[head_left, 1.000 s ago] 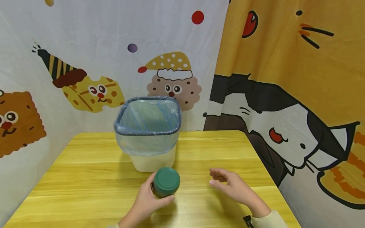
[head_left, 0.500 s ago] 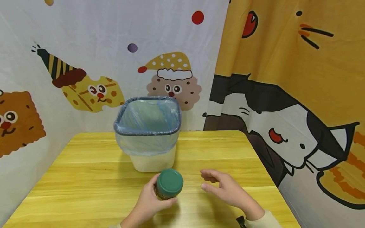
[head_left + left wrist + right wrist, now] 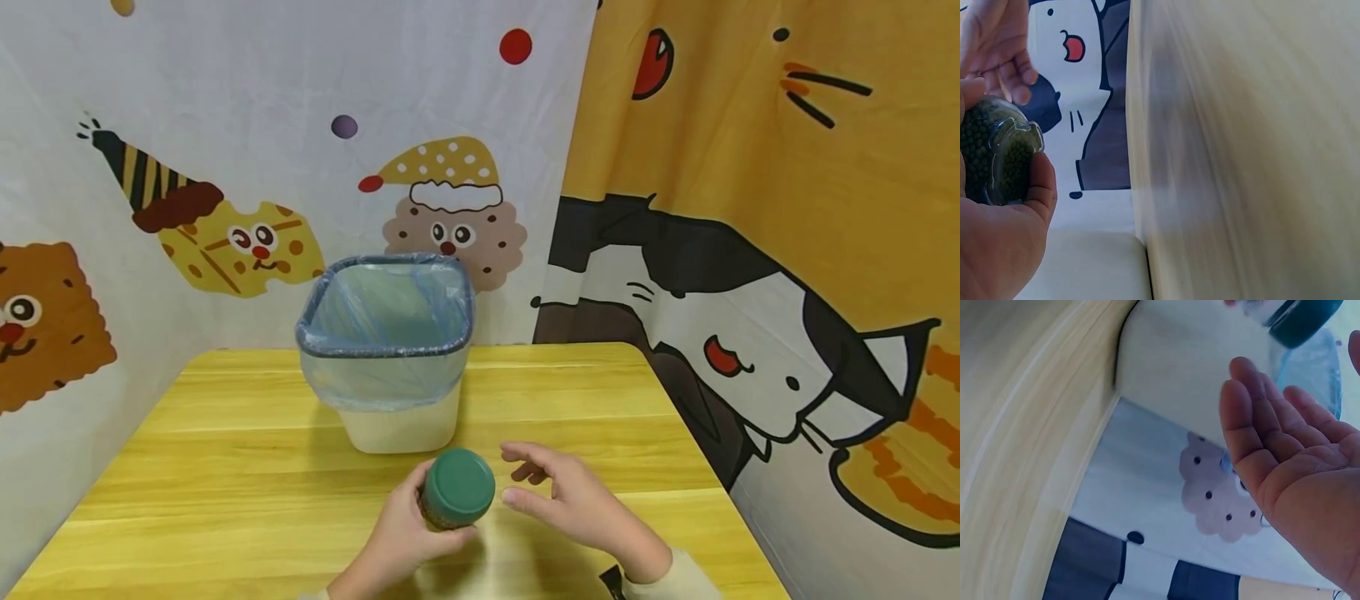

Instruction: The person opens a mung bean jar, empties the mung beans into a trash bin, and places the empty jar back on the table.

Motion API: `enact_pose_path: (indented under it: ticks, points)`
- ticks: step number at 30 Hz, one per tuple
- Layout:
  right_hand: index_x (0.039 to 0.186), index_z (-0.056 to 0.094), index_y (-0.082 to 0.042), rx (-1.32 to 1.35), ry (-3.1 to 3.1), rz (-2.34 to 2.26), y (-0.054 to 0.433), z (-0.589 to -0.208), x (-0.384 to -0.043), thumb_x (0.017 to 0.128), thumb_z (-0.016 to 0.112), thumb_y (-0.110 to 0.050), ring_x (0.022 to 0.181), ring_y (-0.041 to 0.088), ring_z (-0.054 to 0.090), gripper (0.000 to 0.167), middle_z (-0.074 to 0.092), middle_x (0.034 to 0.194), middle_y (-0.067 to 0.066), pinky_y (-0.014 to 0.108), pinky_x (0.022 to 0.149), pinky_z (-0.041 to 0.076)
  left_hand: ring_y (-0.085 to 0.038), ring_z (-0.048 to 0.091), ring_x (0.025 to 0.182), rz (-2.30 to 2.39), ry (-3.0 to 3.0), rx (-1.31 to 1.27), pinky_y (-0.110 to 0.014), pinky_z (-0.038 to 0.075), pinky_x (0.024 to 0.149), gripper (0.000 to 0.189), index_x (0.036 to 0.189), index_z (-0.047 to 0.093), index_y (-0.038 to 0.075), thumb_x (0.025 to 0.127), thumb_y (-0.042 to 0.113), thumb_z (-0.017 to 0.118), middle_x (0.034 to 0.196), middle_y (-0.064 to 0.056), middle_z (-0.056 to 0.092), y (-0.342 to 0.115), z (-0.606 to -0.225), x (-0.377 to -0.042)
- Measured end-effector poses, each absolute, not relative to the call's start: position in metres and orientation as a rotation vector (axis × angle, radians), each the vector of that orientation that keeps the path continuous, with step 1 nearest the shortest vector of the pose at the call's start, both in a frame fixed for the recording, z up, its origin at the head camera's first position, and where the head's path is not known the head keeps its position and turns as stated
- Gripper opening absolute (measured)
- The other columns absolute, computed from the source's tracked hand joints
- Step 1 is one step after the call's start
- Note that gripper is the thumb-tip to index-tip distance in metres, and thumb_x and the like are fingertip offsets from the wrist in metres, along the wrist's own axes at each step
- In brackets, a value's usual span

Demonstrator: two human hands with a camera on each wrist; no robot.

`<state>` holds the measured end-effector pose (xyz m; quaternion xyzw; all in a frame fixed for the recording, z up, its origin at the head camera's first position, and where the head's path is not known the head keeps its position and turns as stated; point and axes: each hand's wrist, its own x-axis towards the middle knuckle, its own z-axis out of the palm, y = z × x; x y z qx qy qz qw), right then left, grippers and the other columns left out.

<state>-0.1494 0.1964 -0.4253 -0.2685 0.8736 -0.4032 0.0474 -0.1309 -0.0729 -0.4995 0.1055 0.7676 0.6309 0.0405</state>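
Note:
My left hand point(image 3: 397, 533) grips a clear jar with a green lid point(image 3: 460, 486), held upright over the front middle of the table. Through the jar's glassy wall point(image 3: 1007, 150), the left wrist view shows small round green grains like beans. Thumb and fingers wrap the jar's sides below the lid. Just to the right, my right hand point(image 3: 573, 504) faces the jar with relaxed fingers, holding nothing. A narrow gap separates its fingertips from the lid. In the right wrist view the open palm point(image 3: 1310, 469) shows, with the green lid point(image 3: 1304, 322) beyond the fingers.
A pale bin point(image 3: 401, 429) lined with a blue translucent bag point(image 3: 386, 383) stands behind the jar. The yellow wood-grain table point(image 3: 210, 475) ends at a cartoon-printed curtain point(image 3: 262, 83) at the back and right. A dark strap point(image 3: 612, 581) shows near the right sleeve.
My left hand has carried the jar slightly to the right and nearer. My right hand has moved left, closing the distance to the lid. The bin has stayed in place.

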Motion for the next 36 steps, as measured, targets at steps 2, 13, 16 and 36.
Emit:
enact_pose_path:
  ticks: [2,13,16,36]
  points:
    - [0.148,0.062,-0.018,-0.902,2.660,-1.242,0.191,-0.425,-0.149,0.103,0.074,-0.040,0.105,0.016,0.073,0.052,0.072,0.138,0.002,0.026,0.084,0.059,-0.012,0.068,0.116,1.926,2.346,0.352,-0.027,0.052,0.103,0.082,0.146,0.057,0.016,0.075,0.021,0.098,0.130,0.003,0.072,-0.071,-0.500,-0.131]
    - [0.145,0.063,-0.012,-1.136,2.714,-1.160,0.170,-0.429,-0.145,0.099,0.077,-0.042,0.095,0.003,0.063,0.057,0.073,0.133,0.001,0.025,0.077,0.059,-0.013,0.069,0.112,1.908,2.288,0.461,-0.027,0.058,0.095,0.079,0.148,0.053,0.013,0.081,0.022,0.094,0.134,-0.006,0.068,-0.064,-0.501,-0.130]
    - [0.145,0.063,-0.012,-1.100,2.772,-1.107,0.167,-0.429,-0.142,0.098,0.077,-0.047,0.102,0.005,0.067,0.060,0.071,0.138,0.000,0.029,0.082,0.062,-0.012,0.069,0.110,1.884,2.329,0.475,-0.027,0.058,0.093,0.079,0.147,0.053,0.014,0.080,0.023,0.095,0.132,-0.004,0.069,-0.063,-0.501,-0.130]
    - [0.144,0.064,-0.019,-0.582,3.161,-0.777,0.141,-0.434,-0.137,0.099,0.059,-0.070,0.092,0.021,0.072,0.068,0.072,0.128,0.001,0.035,0.068,0.055,-0.021,0.072,0.108,1.634,2.669,0.553,-0.028,0.061,0.086,0.084,0.147,0.049,0.003,0.081,0.030,0.093,0.130,-0.011,0.068,-0.034,-0.494,-0.133]
